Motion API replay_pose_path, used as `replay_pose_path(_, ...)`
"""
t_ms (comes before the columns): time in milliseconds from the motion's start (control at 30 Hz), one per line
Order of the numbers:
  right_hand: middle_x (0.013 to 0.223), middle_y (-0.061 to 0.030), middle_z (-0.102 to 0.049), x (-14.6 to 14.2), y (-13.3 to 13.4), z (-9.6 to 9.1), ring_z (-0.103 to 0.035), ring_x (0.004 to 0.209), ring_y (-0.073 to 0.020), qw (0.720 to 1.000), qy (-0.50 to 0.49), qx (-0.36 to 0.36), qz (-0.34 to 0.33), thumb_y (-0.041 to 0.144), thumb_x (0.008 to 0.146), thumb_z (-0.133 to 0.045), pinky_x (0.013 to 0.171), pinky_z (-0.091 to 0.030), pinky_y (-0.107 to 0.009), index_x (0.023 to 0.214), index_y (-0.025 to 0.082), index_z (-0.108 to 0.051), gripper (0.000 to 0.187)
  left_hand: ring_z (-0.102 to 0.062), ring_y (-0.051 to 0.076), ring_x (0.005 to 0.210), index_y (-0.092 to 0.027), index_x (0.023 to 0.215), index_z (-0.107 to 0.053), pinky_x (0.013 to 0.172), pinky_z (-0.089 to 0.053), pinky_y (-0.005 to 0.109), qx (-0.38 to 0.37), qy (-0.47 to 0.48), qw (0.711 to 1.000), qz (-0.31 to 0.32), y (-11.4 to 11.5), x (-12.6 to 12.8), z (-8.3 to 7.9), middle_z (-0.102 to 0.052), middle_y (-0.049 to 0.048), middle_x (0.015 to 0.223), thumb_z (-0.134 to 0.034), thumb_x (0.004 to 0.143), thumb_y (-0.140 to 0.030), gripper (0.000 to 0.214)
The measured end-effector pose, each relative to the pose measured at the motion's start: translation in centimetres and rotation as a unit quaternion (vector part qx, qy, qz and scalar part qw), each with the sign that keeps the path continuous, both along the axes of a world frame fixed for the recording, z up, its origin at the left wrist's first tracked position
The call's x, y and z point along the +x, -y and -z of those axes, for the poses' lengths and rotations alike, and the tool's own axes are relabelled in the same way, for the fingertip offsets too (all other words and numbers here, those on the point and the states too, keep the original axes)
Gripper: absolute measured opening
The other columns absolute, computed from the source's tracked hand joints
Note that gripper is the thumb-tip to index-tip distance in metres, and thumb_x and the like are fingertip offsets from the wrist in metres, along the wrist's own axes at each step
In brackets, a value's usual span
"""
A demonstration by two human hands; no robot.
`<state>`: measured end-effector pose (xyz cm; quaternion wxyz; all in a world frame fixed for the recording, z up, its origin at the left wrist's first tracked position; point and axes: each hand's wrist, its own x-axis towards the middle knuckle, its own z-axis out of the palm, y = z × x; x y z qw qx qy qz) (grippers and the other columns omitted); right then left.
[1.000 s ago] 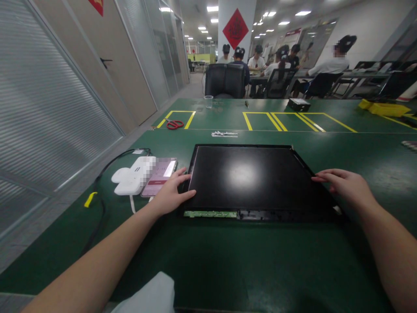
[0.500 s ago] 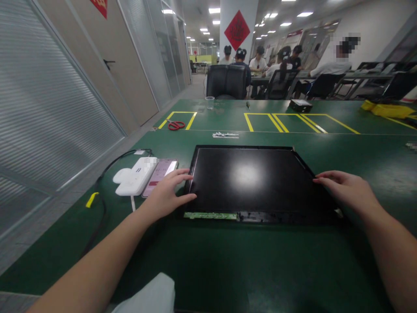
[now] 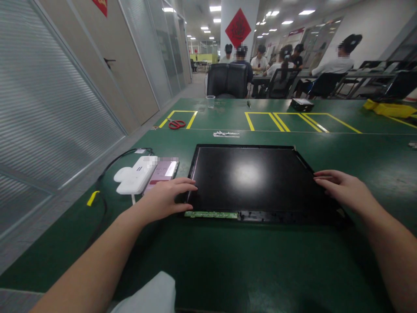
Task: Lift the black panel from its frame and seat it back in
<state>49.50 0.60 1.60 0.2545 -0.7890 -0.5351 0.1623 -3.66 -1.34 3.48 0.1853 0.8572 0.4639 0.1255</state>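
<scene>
A black flat display panel (image 3: 250, 187) lies face up in front of me, with a narrow green circuit board (image 3: 211, 214) along its near left edge. At the panel's left edge is my left hand (image 3: 166, 196), its thumb and fingers spread apart and the fingertips on the frame. My right hand (image 3: 345, 190) is at the right edge, thumb and fingers closed together on the border of the panel. The underside of the right fingers is hidden.
Left of the panel lie a phone (image 3: 164, 171), a white device (image 3: 138, 174) and a black cable (image 3: 103, 204). Farther back are red scissors (image 3: 177, 124), small white strips (image 3: 226, 134), a clear cup (image 3: 210, 102) and a black box (image 3: 301, 104). Several people sit beyond a black chair (image 3: 227, 81).
My left hand has slid toward me along the panel's left edge, its fingers bending over the frame. My right hand has hardly moved, and the panel lies where it was.
</scene>
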Motion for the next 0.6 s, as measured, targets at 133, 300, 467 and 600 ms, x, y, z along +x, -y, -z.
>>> replay_pose_path(133,0.077,-0.0053,-0.075,-1.5,0.3,-1.5,-0.063,0.061,-0.0222,0.993,-0.084,-0.025,0.078,0.047,0.070,-0.071,0.067,-0.052,-0.040,0.099,0.023,-0.077,0.038,-0.078,0.032,0.123,-0.032,0.129,-0.081,0.108,-0.060,0.046,0.002,0.009,1.000,0.017,0.0,0.0,0.2,-0.076,0.0071,0.148,-0.077,0.091,-0.039,0.038)
replay_pose_path(300,0.077,-0.0045,-0.074,-1.9,0.3,-1.9,-0.063,0.063,-0.0221,0.993,-0.075,-0.026,0.083,0.046,0.069,-0.071,0.071,-0.051,-0.040,0.094,0.024,-0.077,0.035,-0.080,0.032,0.119,-0.032,0.129,-0.080,0.103,-0.061,0.045,0.005,-0.013,1.000,0.027,0.0,0.0,0.3,-0.075,0.0074,0.149,-0.075,0.092,-0.034,0.037)
replay_pose_path(467,0.071,-0.0040,-0.073,-0.7,0.1,-1.0,-0.060,0.060,-0.0217,0.996,-0.065,-0.004,0.066,0.051,0.065,-0.071,0.067,-0.048,-0.040,0.087,0.024,-0.080,0.036,-0.081,0.031,0.118,-0.032,0.127,-0.081,0.104,-0.061,0.044,0.004,-0.003,1.000,0.029,0.0,0.1,0.4,-0.076,0.0068,0.148,-0.073,0.093,-0.034,0.035)
replay_pose_path(600,0.078,-0.0049,-0.077,0.1,0.0,-0.2,-0.060,0.062,-0.0206,0.995,-0.078,0.011,0.066,0.053,0.064,-0.072,0.066,-0.048,-0.040,0.083,0.025,-0.080,0.035,-0.078,0.032,0.124,-0.031,0.128,-0.080,0.109,-0.059,0.044,0.004,0.007,1.000,0.015,-0.1,0.1,0.2,-0.078,0.0071,0.145,-0.078,0.089,-0.037,0.040)
